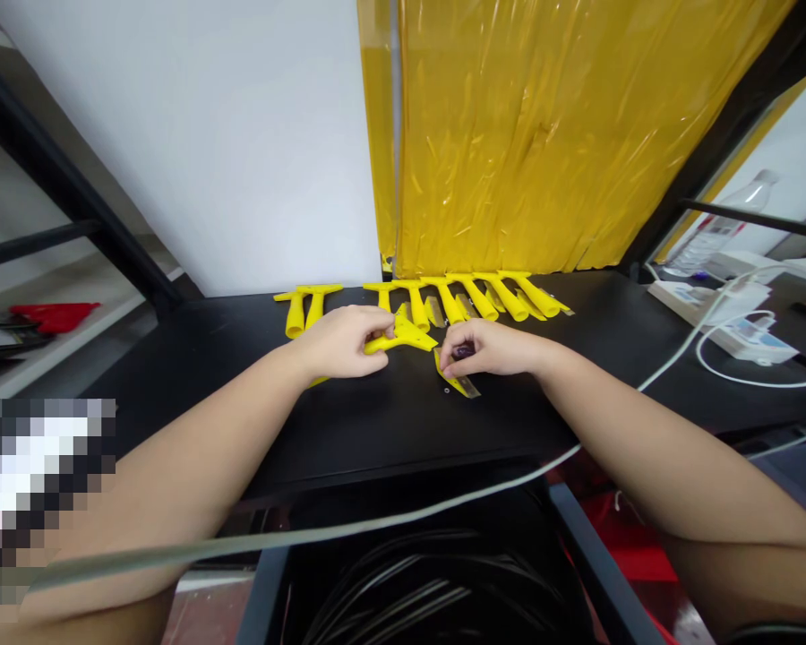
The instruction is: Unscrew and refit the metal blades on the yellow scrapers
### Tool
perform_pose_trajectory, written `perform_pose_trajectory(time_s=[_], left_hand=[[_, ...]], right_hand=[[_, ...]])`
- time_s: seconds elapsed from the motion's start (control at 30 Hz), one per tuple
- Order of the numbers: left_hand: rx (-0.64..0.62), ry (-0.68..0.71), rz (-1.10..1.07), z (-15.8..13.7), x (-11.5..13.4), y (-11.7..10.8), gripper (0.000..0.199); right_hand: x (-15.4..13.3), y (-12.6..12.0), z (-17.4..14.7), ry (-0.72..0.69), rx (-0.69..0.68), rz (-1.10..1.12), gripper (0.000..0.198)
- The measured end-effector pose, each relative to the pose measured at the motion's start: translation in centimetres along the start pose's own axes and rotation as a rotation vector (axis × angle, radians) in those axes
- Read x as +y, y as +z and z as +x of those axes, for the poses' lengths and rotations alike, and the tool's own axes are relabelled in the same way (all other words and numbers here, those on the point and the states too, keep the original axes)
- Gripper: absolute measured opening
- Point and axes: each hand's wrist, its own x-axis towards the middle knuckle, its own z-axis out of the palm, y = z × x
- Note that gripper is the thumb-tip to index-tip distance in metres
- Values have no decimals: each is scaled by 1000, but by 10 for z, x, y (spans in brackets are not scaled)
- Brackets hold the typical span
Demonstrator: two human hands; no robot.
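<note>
My left hand [346, 345] is closed round the handle of a yellow plastic scraper [409, 333], its wide head pointing right. My right hand [480, 348] has its fingers curled, with a small dark rounded object [463, 351] tucked in the palm; its kind is mostly hidden. Its thumb and fingertips touch or hover at a yellow blade holder [451, 378] with a metal blade [468, 387] along its edge; I cannot tell if they grip it. Beside that lies a tiny metal ring or nut [447, 391]. Part of another yellow piece [319, 381] shows under my left hand.
Several yellow scraper handles [484, 300] stand in a row at the back of the black table [376, 421], some with blades beside them. A power strip [725, 318], white cables and a plastic bottle [722, 224] are at right. A pale cable [376, 524] crosses in front.
</note>
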Motion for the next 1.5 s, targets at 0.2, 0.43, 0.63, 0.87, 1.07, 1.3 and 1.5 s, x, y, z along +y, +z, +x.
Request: perform_pose_trajectory(time_s=[0.2,0.43,0.63,0.87,1.07,1.3,1.5], left_hand=[[1,-19,25,0,-2,1,12],[-16,-12,20,0,-2,4,12],[-10,-15,17,1,-3,5,12],[-10,-26,17,1,-2,6,14],[68,-4,-90,1,-2,7,14],[329,-105,-510,11,17,20,19],[424,-251,-704,33,43,35,33]], right_hand=[[-6,2,-3,-79,-166,-55,23],[-6,5,-1,-77,-174,-90,14],[-12,2,-5,-37,-181,-56,10],[-11,-5,-6,33,-93,-112,13],[-6,-6,-7,74,-5,-50,23],[-12,-2,-3,50,248,202,27],[-23,13,5,30,290,494,41]])
